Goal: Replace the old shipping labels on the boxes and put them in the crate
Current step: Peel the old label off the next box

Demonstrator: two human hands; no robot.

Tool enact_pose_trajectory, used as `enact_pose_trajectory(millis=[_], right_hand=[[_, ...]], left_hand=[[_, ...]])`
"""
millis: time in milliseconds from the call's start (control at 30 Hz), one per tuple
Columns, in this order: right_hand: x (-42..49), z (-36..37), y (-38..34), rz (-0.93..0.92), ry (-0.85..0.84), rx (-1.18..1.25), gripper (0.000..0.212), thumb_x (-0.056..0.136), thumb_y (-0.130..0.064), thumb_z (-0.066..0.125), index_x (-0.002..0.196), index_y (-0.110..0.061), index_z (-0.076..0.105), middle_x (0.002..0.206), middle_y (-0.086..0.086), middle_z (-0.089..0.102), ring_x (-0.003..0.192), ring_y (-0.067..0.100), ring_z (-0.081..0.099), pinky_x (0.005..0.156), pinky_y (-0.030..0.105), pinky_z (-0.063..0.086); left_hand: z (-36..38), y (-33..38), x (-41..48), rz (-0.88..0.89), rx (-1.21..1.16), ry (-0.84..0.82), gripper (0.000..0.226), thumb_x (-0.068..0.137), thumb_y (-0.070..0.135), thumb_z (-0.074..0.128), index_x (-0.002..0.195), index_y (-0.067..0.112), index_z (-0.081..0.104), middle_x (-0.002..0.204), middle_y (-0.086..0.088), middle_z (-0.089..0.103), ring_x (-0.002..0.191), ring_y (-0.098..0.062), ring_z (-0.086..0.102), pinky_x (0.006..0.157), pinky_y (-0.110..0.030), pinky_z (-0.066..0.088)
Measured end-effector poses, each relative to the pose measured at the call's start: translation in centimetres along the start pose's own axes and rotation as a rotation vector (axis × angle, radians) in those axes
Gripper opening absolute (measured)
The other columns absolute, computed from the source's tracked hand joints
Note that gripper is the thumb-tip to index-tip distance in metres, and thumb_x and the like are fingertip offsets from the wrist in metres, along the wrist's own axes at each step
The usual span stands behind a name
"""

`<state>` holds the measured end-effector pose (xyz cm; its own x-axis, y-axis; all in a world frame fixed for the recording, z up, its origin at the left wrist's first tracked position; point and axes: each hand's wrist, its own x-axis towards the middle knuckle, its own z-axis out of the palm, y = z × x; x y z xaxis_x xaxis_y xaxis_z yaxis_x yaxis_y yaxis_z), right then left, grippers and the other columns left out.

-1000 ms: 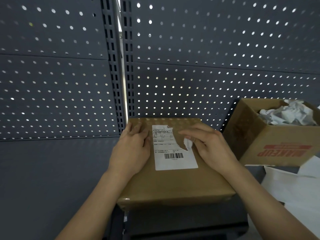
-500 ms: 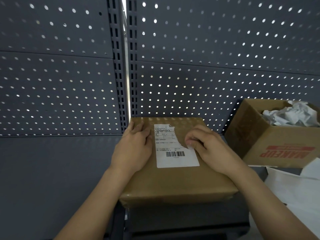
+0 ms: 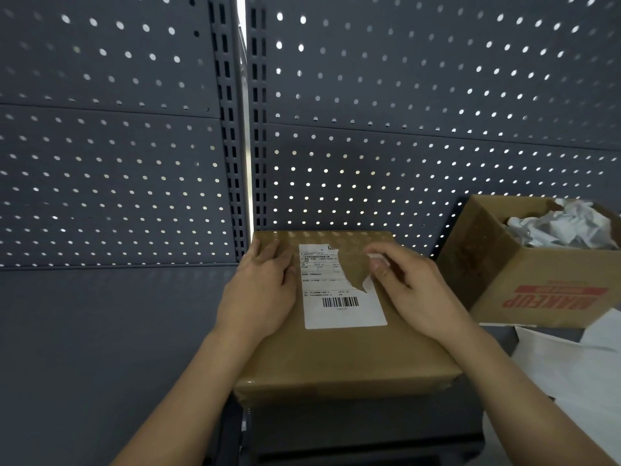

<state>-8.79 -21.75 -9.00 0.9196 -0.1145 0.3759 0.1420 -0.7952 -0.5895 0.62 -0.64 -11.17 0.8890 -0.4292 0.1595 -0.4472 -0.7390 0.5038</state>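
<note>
The brown box (image 3: 339, 351) is pressed flat by the open left hand (image 3: 258, 297), beside the white shipping label (image 3: 339, 297). A torn scrap (image 3: 376, 257) of that label (its upper right part is gone) is pinched by the right hand (image 3: 413, 294). 1 open carton (image 3: 524, 280) of crumpled paper (image 3: 564, 227) is seen at right.

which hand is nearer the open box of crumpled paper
Right. The right hand, pinching a torn label scrap, sits just left of the open box; the left hand lies flat on the parcel across the shipping label.
</note>
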Motion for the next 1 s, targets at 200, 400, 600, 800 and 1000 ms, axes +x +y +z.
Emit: enact_pose_trajectory(millis=[200, 400, 600, 800, 1000], right_hand=[[0.0, -0.3, -0.2, 0.027, -0.189, -0.113, 0.043, 0.093, -0.021, 0.06, 0.132, -0.035, 0.05, 0.1, -0.019, 0.05, 0.099, -0.003, 0.047, 0.079, 0.006, 0.037], [0.4, -0.2, 0.7, -0.111, -0.262, -0.294, 0.024, 0.096, -0.032, 0.054, 0.119, -0.033, 0.06, 0.099, -0.017, 0.048, 0.1, 0.003, 0.041, 0.089, 0.022, 0.032], [0.4, 0.0, 1.0, -0.152, -0.178, -0.251, 0.01, 0.095, -0.019, 0.059, 0.093, -0.025, 0.066, 0.099, -0.013, 0.05, 0.098, 0.004, 0.043, 0.087, 0.014, 0.03], [-0.1, -0.4, 0.4, -0.105, -0.123, -0.117, 0.022, 0.102, -0.013, 0.043, 0.087, -0.028, 0.049, 0.086, -0.012, 0.054, 0.085, 0.01, 0.052, 0.075, 0.022, 0.04], [0.1, -0.2, -0.1, -0.038, 0.01, 0.05, 0.013, 0.1, -0.013, 0.049, 0.094, -0.019, 0.059, 0.074, -0.004, 0.067, 0.07, 0.012, 0.063, 0.07, 0.019, 0.048]], left_hand=[[0.2, -0.3, 0.1, -0.001, -0.001, 0.009, 0.043, 0.102, 0.034, 0.033, 0.143, 0.031, 0.042, 0.158, 0.009, 0.025, 0.149, -0.012, -0.001, 0.106, -0.046, 0.037], [0.2, -0.3, 0.1, 0.002, -0.003, 0.018, 0.042, 0.101, 0.034, 0.033, 0.142, 0.031, 0.044, 0.157, 0.009, 0.027, 0.149, -0.012, 0.001, 0.105, -0.043, 0.037], [0.0, -0.1, 0.1, 0.009, -0.006, 0.029, 0.042, 0.101, 0.032, 0.034, 0.142, 0.031, 0.044, 0.156, 0.009, 0.029, 0.148, -0.01, 0.003, 0.102, -0.042, 0.04], [0.0, -0.1, 0.1, 0.002, -0.01, 0.026, 0.04, 0.101, 0.033, 0.035, 0.139, 0.029, 0.047, 0.156, 0.008, 0.029, 0.149, -0.011, 0.001, 0.104, -0.043, 0.039], [0.1, -0.1, 0.1, -0.011, -0.003, 0.017, 0.042, 0.102, 0.035, 0.034, 0.142, 0.031, 0.044, 0.158, 0.009, 0.027, 0.149, -0.011, -0.001, 0.104, -0.045, 0.039]])
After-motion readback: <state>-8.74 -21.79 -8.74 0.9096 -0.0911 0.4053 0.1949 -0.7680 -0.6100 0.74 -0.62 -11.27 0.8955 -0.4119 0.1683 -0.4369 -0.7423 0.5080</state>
